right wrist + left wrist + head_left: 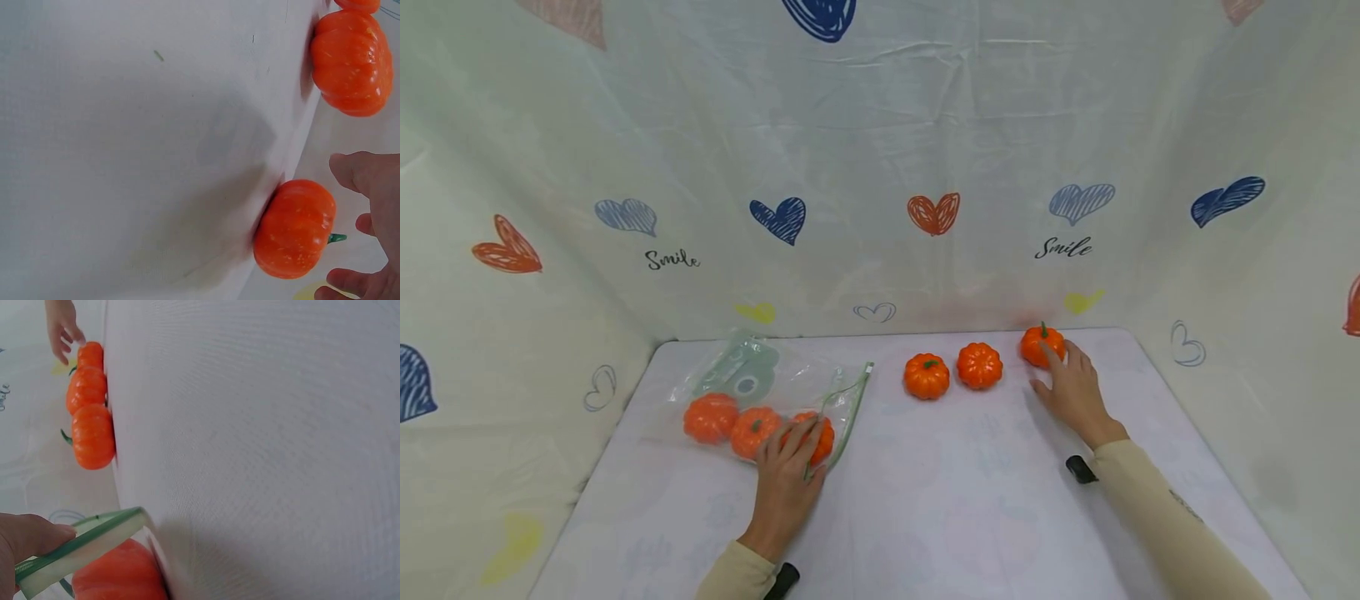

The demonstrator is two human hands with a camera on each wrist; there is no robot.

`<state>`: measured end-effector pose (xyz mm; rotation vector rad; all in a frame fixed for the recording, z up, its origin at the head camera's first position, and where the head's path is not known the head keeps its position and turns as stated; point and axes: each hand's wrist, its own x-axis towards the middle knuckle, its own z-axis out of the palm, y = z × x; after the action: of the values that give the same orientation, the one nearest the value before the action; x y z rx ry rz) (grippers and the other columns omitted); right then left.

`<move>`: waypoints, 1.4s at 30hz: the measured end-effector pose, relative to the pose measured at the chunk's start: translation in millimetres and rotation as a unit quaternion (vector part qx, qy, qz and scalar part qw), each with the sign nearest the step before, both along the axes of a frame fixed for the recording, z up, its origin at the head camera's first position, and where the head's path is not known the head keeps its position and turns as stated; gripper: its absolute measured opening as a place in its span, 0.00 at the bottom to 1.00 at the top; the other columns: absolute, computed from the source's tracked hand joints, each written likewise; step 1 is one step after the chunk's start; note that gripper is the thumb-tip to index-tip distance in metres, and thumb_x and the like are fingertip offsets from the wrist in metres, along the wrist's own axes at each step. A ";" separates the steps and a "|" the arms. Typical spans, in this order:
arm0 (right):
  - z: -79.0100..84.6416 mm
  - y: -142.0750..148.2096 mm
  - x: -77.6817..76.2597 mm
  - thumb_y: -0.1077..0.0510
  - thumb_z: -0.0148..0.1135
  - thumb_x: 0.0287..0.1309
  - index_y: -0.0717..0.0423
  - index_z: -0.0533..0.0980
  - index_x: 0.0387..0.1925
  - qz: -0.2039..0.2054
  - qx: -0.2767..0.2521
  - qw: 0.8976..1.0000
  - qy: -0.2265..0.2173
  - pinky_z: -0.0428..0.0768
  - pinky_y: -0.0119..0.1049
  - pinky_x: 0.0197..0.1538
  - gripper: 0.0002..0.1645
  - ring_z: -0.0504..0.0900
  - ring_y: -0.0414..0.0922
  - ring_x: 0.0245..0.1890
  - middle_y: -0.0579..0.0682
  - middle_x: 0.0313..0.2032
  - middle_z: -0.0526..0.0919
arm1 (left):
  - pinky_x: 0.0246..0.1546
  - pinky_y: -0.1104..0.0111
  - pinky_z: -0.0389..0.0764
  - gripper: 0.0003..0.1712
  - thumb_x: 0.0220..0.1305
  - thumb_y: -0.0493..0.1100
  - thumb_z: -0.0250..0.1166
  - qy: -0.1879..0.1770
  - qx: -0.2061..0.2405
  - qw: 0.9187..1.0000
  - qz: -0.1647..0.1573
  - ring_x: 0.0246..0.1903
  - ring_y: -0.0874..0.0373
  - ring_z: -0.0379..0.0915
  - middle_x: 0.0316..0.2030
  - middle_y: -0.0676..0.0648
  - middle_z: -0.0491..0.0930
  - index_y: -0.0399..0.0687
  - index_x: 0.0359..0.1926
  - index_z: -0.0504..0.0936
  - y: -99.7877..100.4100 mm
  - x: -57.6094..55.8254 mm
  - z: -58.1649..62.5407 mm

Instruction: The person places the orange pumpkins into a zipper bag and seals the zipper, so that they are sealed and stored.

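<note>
A clear zip bag (808,379) with a green zip edge (94,540) lies at the left of the table, with three small orange toy pumpkins inside. My left hand (790,487) rests over the bag's right end and its rightmost pumpkin (825,442), the thumb (53,532) gripping the zip edge. At the back right, my right hand (1078,396) reaches with spread fingers around a loose pumpkin (295,228) with a green stem. In the right wrist view a gap shows between thumb and pumpkin. To its left sit two more loose pumpkins, a middle one (980,366) and a left one (927,377).
A white cloth covers the table (940,500). Close behind its back edge hangs a pale curtain (1000,275) printed with hearts and "Smile". Pale green printing (741,371) marks the bag.
</note>
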<state>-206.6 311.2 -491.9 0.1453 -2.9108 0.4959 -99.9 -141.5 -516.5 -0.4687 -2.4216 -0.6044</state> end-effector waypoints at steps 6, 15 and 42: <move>0.6 2.1 -12.2 0.60 0.68 0.66 0.68 0.63 0.74 0.001 0.001 1.000 -0.022 0.60 0.77 0.69 0.40 0.58 0.82 0.68 0.84 0.69 0.56 | 0.54 0.43 0.67 0.47 0.31 0.26 0.88 -0.003 -0.002 1.000 0.001 0.58 0.36 0.71 0.59 0.40 0.82 0.36 0.61 0.85 0.7 0.5 1.8; 2.9 4.7 -29.2 0.60 0.66 0.69 0.65 0.60 0.76 -0.001 0.003 0.998 -0.064 0.56 0.77 0.71 0.40 0.54 0.83 0.69 0.85 0.71 0.50 | 0.55 0.43 0.67 0.47 0.30 0.25 0.88 0.003 0.002 1.000 -0.001 0.59 0.37 0.71 0.59 0.40 0.83 0.36 0.60 0.85 1.6 -0.7 2.0; -5.2 3.7 -43.9 0.62 0.68 0.68 0.63 0.62 0.73 -0.005 0.022 0.999 -0.048 0.58 0.76 0.69 0.38 0.59 0.83 0.65 0.87 0.61 0.59 | 0.54 0.42 0.68 0.46 0.31 0.26 0.88 0.001 -0.006 1.000 0.008 0.58 0.37 0.71 0.58 0.41 0.83 0.36 0.60 0.85 0.9 0.8 2.7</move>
<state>-250.6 314.9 -497.1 0.1165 -3.0167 0.4489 -99.1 -140.6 -513.8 -0.4554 -2.4252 -0.5833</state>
